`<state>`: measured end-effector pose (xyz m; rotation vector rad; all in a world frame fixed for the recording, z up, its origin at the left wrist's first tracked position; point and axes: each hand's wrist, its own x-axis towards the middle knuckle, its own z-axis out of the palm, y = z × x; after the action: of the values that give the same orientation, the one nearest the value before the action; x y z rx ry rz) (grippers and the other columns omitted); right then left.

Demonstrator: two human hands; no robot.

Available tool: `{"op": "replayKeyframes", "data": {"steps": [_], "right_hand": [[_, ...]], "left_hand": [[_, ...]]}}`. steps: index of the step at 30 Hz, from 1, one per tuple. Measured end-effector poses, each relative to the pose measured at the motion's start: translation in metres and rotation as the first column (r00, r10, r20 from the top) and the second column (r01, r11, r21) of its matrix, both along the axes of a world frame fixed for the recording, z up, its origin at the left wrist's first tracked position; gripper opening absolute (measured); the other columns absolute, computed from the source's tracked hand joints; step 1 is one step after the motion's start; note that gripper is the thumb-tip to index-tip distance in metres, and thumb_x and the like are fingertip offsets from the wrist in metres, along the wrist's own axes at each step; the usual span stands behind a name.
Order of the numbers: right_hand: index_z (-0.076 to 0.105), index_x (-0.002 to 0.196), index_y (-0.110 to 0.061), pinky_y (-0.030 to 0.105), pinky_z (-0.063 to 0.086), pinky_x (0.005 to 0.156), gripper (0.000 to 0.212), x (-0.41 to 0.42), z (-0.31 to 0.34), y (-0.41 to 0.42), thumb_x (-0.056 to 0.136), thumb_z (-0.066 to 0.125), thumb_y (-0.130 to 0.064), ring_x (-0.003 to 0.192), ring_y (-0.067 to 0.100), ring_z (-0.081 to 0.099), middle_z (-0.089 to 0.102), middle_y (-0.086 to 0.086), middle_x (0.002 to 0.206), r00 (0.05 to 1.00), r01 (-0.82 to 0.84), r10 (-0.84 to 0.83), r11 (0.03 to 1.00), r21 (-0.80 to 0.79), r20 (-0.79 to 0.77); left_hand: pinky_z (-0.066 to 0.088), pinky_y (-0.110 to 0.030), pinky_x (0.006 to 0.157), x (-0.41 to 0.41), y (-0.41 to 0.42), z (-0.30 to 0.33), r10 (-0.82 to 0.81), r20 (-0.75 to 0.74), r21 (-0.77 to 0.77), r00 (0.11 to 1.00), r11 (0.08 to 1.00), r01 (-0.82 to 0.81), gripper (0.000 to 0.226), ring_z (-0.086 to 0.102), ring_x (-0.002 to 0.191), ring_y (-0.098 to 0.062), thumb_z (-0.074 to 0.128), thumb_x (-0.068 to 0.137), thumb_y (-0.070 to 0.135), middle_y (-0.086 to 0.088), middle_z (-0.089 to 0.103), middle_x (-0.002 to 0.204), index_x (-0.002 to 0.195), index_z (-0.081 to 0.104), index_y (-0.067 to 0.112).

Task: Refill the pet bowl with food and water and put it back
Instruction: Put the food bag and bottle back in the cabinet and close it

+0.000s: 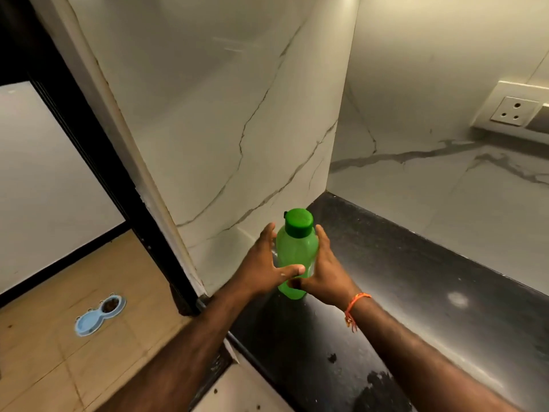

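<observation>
While both hands close in on the green bottle [297, 257], it stands upright on the black counter [416, 292], close to the corner where the marble wall [237, 129] meets it. The left hand [264, 266] lies against the bottle's left side with fingers fairly straight and the thumb across its front; the right hand [323, 269] cups the other side, its thumb low on the body. It looks more like a two-palmed clasp than a firm wrap, though I cannot tell how tightly either one presses. The pet bowl [99, 315] sits on the floor, well below and to the left of the bottle, its far cup dark with what may be food, its near cup pale. A loose clasp on smooth plastic could let the bottle slip on the lift and knock the counter edge; if the dark green cap [298, 223] is not snapped down, tipping on the way to the bowl would spill water onto the floor. How full the bottle is cannot be made out, the fingers behind it are hidden, and the bowl is too small to judge its contents.
</observation>
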<state>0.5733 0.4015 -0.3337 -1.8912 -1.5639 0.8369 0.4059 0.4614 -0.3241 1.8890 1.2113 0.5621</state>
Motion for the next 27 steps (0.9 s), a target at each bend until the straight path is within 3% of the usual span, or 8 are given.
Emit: {"op": "replayKeyframes", "data": {"steps": [3,5,9,14,16,21,27], "right_hand": [[-0.011,0.158,-0.032,0.044,0.052,0.103,0.126,-0.004,-0.005,0.008,0.076,0.084,-0.026,0.126,0.028,0.059,0.051,0.011,0.149,0.999,0.038,-0.039,0.999,0.021,0.022],[-0.001,0.155,-0.040,0.046,0.056,0.094,0.113,-0.002,-0.004,0.007,0.078,0.080,-0.024,0.114,0.027,0.065,0.062,0.008,0.135,0.998,0.046,-0.048,0.997,0.068,0.035],[0.007,0.154,-0.043,0.042,0.055,0.098,0.111,0.009,0.027,-0.006,0.075,0.084,-0.041,0.117,0.020,0.063,0.061,-0.002,0.136,0.998,0.045,-0.051,0.984,0.170,0.028],[0.017,0.144,-0.063,0.025,0.054,0.094,0.104,0.033,0.116,-0.037,0.064,0.083,-0.063,0.111,-0.006,0.057,0.052,-0.030,0.130,1.000,0.013,-0.008,0.922,0.386,-0.013],[0.019,0.150,-0.059,0.030,0.058,0.090,0.110,0.041,0.155,-0.052,0.059,0.080,-0.076,0.114,-0.001,0.060,0.054,-0.023,0.135,0.999,0.017,-0.003,0.896,0.445,-0.032],[0.021,0.151,-0.059,0.027,0.063,0.071,0.114,0.054,0.247,-0.094,0.057,0.086,-0.065,0.104,-0.003,0.067,0.059,-0.027,0.128,0.999,0.054,-0.045,0.817,0.574,-0.030],[0.035,0.142,-0.059,0.021,0.060,0.069,0.101,0.073,0.343,-0.138,0.054,0.085,-0.066,0.095,-0.007,0.069,0.064,-0.037,0.115,0.992,0.080,-0.127,0.718,0.691,0.018]], "left_hand": [[0.054,-0.041,0.095,0.007,0.005,-0.006,-0.002,0.006,0.020,1.000,1.000,0.002,0.110,0.061,0.116,-0.015,0.082,0.053,0.059,0.004,0.058,0.132,0.145,0.029,0.031],[0.056,-0.037,0.091,0.009,0.006,-0.002,0.019,-0.005,0.060,1.000,0.998,-0.019,0.109,0.064,0.110,-0.016,0.081,0.050,0.062,0.005,0.063,0.125,0.144,0.033,0.033],[0.058,-0.031,0.086,0.010,0.006,0.029,-0.051,0.038,0.196,0.998,0.980,0.043,0.104,0.066,0.101,-0.006,0.084,0.053,0.067,0.013,0.066,0.121,0.143,0.039,0.038],[0.059,-0.024,0.072,0.021,-0.007,0.116,-0.181,0.145,0.409,0.973,0.906,0.108,0.092,0.068,0.087,0.002,0.084,0.058,0.068,0.019,0.069,0.108,0.137,0.049,0.035],[0.060,-0.025,0.070,0.029,-0.016,0.155,-0.227,0.188,0.455,0.956,0.882,0.120,0.085,0.069,0.085,0.000,0.083,0.060,0.067,0.018,0.071,0.104,0.133,0.051,0.034],[0.058,-0.016,0.063,0.053,-0.041,0.247,-0.333,0.245,0.601,0.910,0.789,0.128,0.077,0.070,0.079,0.001,0.080,0.064,0.065,0.023,0.071,0.091,0.128,0.053,0.034],[0.051,-0.009,0.064,0.084,-0.071,0.345,-0.519,0.325,0.695,0.790,0.698,0.172,0.053,0.070,0.085,0.006,0.079,0.069,0.061,0.027,0.072,0.097,0.115,0.063,0.040]]}}
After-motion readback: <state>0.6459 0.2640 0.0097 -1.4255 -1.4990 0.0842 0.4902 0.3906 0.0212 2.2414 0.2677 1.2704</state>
